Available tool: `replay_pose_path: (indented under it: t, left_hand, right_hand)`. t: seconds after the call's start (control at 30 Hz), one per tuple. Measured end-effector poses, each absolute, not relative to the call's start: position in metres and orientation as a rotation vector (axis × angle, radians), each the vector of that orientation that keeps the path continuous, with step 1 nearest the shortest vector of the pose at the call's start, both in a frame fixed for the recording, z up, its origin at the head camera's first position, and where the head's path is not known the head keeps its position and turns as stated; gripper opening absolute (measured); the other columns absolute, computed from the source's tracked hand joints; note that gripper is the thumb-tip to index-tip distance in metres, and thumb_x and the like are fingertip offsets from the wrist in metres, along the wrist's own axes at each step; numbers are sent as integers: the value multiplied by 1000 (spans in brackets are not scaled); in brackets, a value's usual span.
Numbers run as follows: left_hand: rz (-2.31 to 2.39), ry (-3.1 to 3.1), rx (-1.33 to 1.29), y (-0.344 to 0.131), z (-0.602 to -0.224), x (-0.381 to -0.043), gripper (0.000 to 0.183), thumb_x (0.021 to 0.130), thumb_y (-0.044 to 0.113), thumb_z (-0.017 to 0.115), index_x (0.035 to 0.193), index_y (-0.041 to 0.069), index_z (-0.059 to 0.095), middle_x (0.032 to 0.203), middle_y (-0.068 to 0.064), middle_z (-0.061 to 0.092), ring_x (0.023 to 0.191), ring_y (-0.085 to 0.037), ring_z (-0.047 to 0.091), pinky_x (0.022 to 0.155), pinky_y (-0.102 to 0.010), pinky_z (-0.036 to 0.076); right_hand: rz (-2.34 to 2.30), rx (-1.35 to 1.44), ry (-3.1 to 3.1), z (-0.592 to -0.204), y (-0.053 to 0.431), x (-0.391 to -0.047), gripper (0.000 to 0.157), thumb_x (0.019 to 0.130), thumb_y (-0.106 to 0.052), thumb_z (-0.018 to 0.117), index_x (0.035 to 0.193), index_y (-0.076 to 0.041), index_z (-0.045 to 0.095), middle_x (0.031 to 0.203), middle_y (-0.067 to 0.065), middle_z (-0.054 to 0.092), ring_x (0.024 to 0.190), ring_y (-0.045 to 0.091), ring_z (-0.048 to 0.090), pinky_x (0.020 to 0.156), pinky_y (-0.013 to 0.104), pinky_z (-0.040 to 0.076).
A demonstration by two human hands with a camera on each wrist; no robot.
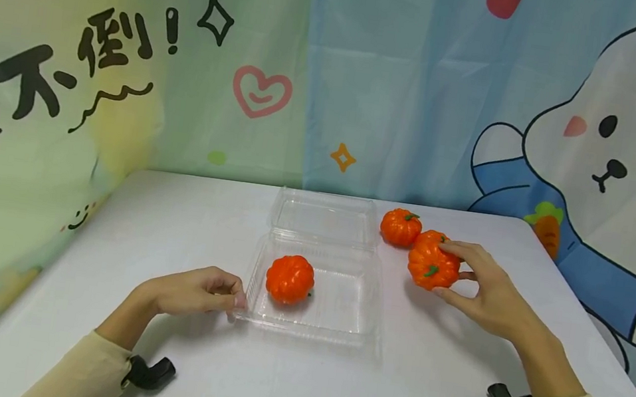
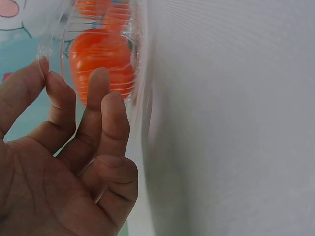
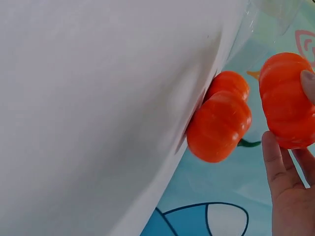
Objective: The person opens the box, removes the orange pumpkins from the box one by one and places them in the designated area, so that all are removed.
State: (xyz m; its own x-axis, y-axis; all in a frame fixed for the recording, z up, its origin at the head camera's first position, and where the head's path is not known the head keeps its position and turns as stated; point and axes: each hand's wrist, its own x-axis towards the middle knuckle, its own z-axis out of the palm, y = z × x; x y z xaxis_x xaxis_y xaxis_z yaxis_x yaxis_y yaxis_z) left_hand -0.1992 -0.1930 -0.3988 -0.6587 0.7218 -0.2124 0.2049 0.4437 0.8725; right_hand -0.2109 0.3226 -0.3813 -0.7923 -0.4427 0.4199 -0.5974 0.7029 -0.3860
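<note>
In the head view, my left hand (image 1: 200, 291) pinches the rim of a clear plastic clamshell box (image 1: 343, 302) at its near left corner. The left wrist view shows thumb and forefinger of that hand (image 2: 74, 147) on the box's edge (image 2: 44, 49). One small orange pumpkin (image 1: 290, 279) sits in the left part of the box. To the box's right, my right hand (image 1: 489, 291) holds another orange pumpkin (image 1: 432, 267) between thumb and fingers. The right wrist view shows this held pumpkin (image 3: 288, 101) raised off the table.
Two more pumpkins, a farther one (image 1: 400, 227) and a nearer one (image 3: 219, 127), stand on the white table (image 1: 183, 355) behind the held one. The box's lid (image 1: 324, 216) lies folded back towards the table's far edge. A printed curtain (image 1: 393, 88) hangs behind.
</note>
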Motion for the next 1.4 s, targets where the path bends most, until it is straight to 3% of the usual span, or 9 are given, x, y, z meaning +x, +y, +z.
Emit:
replay_pose_path:
  t: [0.4,0.9,0.97,1.07,1.17,1.4]
  left_hand:
    - [1179,2115,764,-192,-398,-199,19,105,21,56,100,7,69,92,-18,69,78,-11,44,69,-24,35]
    - [1161,2126,765,-192,-398,-198,19,105,22,57,101,8,69,92,-17,71,77,-11,45,68,-24,36]
    - [1162,2128,765,-192,-398,-198,19,105,21,56,101,8,69,92,-16,71,77,-11,45,69,-24,36]
    - [1167,2127,767,-192,-398,-198,19,105,20,56,102,8,70,93,-16,71,76,-11,45,68,-24,36]
    - [1173,2125,768,-193,-397,-198,19,105,20,57,101,8,70,92,-16,70,74,-10,44,67,-24,36]
    - [1174,2124,771,-193,-398,-199,18,105,20,57,100,9,69,91,-17,69,72,-9,43,65,-23,34]
  right_hand:
    - [815,682,-2658,-384,344,-207,77,82,-10,87,149,-12,48,145,13,50,127,30,49,88,2,39]
    - [815,604,-2725,-387,367,-205,74,86,-17,85,148,-6,47,142,20,50,118,37,51,83,1,38]
    - [803,590,-2733,-388,370,-205,74,86,-17,85,148,-6,47,142,20,50,118,38,51,82,7,46]
    - [785,573,-2736,-389,374,-205,73,86,-17,85,148,-7,48,141,20,49,119,40,51,82,32,60]
    - [763,558,-2736,-390,377,-205,72,86,-16,85,148,-6,48,141,22,48,119,42,50,81,57,55]
    - [761,527,-2743,-389,385,-206,71,87,-16,84,147,-5,49,138,23,47,118,45,50,81,61,53]
